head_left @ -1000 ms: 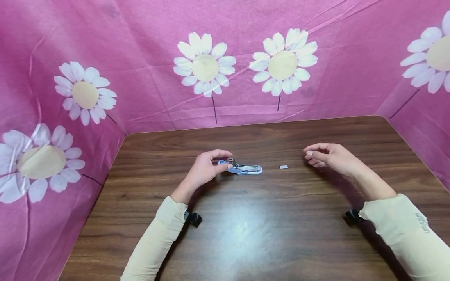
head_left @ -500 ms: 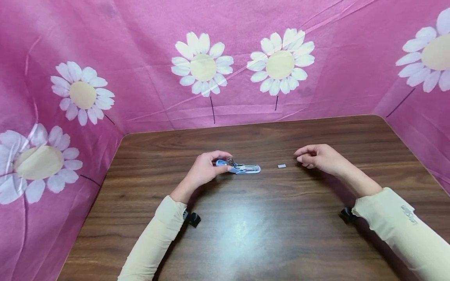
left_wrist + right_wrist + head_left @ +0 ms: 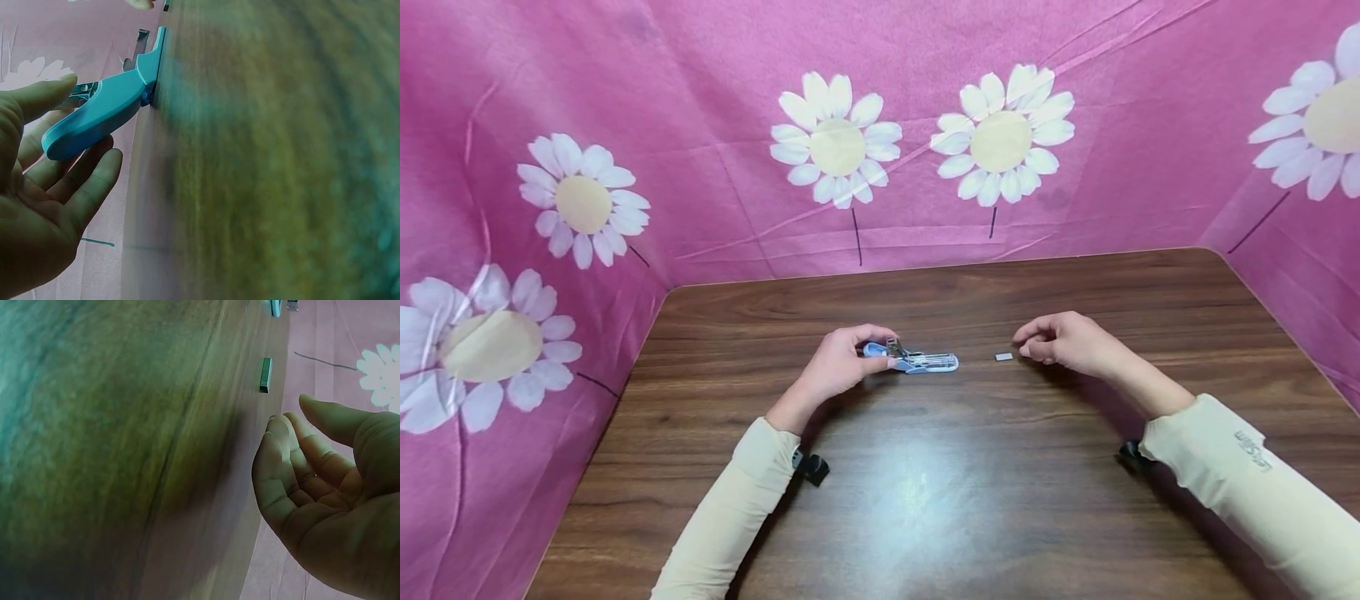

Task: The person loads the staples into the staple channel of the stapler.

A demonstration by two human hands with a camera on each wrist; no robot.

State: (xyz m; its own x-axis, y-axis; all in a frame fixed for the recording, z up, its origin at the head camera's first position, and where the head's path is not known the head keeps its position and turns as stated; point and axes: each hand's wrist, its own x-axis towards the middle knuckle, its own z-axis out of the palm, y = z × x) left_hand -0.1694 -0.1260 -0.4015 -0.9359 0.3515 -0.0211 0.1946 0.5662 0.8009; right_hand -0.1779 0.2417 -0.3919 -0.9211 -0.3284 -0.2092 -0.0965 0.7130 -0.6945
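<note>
The blue stapler (image 3: 917,364) lay on the table (image 3: 880,442), its metal inner parts exposed, its left end gripped between the thumb and fingers of the left hand (image 3: 838,363). Right of the stapler, and apart from it, lay a staple strip (image 3: 1003,357); just beyond that, the right hand (image 3: 1066,343) held nothing, fingers loosely bent, thumb apart. The step looked like approaching the strip, which called for a fine pinch.

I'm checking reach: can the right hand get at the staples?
Probably yes: the right hand is empty and just short of the staples, with nothing visible between them.
</note>
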